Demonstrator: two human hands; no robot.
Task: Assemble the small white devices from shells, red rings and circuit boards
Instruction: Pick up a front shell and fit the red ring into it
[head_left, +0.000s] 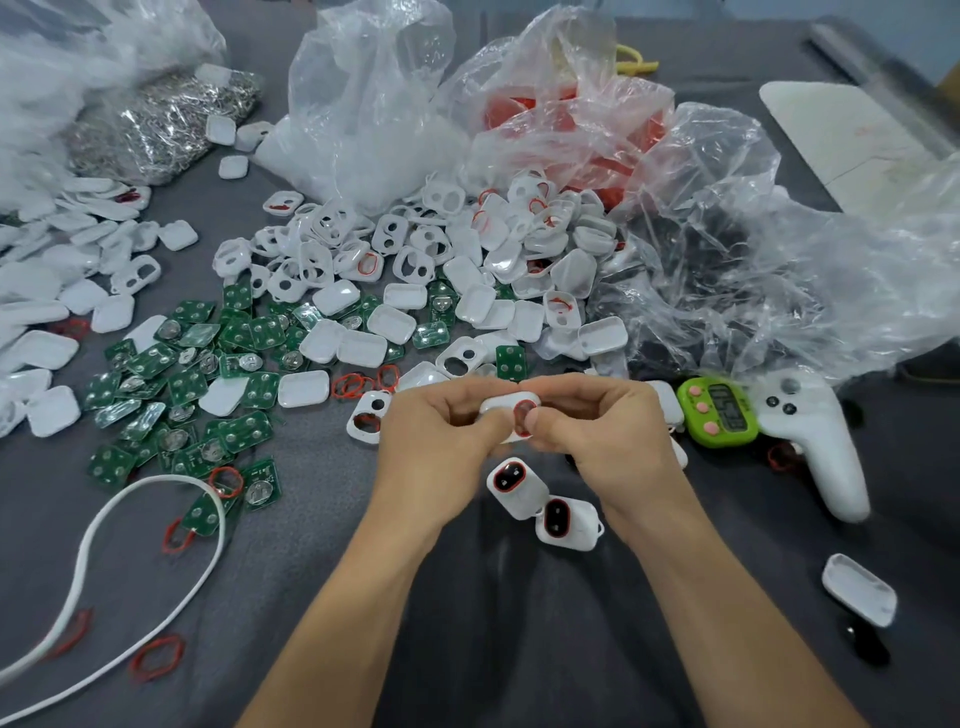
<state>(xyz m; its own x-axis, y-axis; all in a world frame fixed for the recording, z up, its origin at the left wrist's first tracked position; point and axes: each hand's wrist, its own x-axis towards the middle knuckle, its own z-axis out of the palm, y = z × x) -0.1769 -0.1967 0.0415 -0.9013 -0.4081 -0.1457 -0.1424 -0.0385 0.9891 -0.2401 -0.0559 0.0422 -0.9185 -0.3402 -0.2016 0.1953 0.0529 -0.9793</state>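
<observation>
Held shell: a white device shell (506, 408) is above the worktop (467, 634) at the middle of the view, between both hands.
Axis: its long axis runs roughly left to right, a little tilted. The open face is turned up toward the camera.
Red ring: a red ring (523, 413) sits in the opening at the shell's right end.
Left hand: the left hand (441, 441) has its fingers curled round the shell's left end.
Right hand: the right hand (602, 436) pinches the right end, with its thumb at the ring.
Hands together: the two hands meet on the shell, thumbs almost touching.
Finished devices: two white devices (514, 488) with red-ringed dark windows lie just below the hands, touching each other.
Loose rings: loose red rings (353, 385) lie just left of the left hand.
Circuit boards: green circuit boards (208, 374) are spread to the left.
Shell pile: a shell pile (415, 260) lies beyond the hands.
Bags: crumpled clear plastic bags (374, 104) lie behind and to the right of that pile.
Right side: a green timer (719, 413) lies beside a white controller (810, 441).
Near left: a white cable (104, 551) loops across the worktop.
</observation>
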